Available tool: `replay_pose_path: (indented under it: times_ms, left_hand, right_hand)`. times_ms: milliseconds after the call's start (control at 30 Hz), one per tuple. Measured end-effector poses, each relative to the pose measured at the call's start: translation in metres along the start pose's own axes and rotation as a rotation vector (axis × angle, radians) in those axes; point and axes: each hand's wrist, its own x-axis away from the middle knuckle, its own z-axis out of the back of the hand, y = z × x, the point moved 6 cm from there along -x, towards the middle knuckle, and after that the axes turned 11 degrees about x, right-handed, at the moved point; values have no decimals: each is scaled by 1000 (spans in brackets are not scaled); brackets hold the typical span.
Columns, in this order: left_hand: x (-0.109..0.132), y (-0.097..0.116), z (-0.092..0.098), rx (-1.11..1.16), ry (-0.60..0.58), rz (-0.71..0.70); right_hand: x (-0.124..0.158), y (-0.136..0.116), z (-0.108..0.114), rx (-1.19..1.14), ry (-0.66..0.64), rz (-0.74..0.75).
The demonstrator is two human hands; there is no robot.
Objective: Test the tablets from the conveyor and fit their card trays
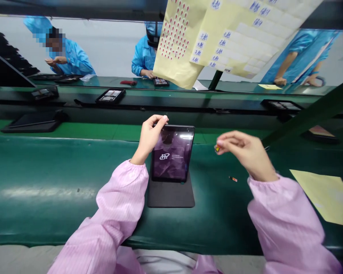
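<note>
A dark tablet [172,154] with a purple screen and a white logo stands tilted up, its lower edge on a black flat case [171,196] lying on the green belt. My left hand [149,137] pinches the tablet's top left corner. My right hand [242,154] is to the right of the tablet, apart from it, with its fingertips pinched on a tiny yellow and orange part [217,148]. A similar small part [233,179] lies on the belt below that hand.
Green conveyor belts [60,190] run across the view, with several tablets in black trays [111,96] farther off. A pale yellow sheet [322,196] lies at right. A yellow sheet of labels [217,38] hangs above. Co-workers in blue [144,57] sit beyond the belts.
</note>
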Motion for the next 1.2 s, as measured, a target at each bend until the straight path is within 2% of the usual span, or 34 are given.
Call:
replay_pose_path:
  times_ms: [67,133,233,333,500,700,1000,1200]
  left_hand:
    - [0,-1,1,26,-11,-28]
    - [0,1,1,18,-41,-69]
    - [2,9,-1,-11,-90,-150]
    - [7,21,-2,-34,-123,-252]
    - [17,38,-6,-89,-182,-389]
    - [20,45,-6,-56,-201,-392]
    - [22,45,-5,-6,-115,-408]
    - [24,47,-6,30,-104,-396]
  right_hand:
    - [-21,-54,-11,-45,8,187]
    - [-38,-92,-28,-103,-21,297]
    - [-55,-119,-61,-154,-127,391]
    - [-60,-119,-84,-122,-190,432]
    - [-55,-109,-90,-109,-203,386]
    - [-51,-108,-92,-204,-234,311]
    - [-48,-113,-96,-186,-256,366]
    - [-43,-116,-95,-146,-240,390]
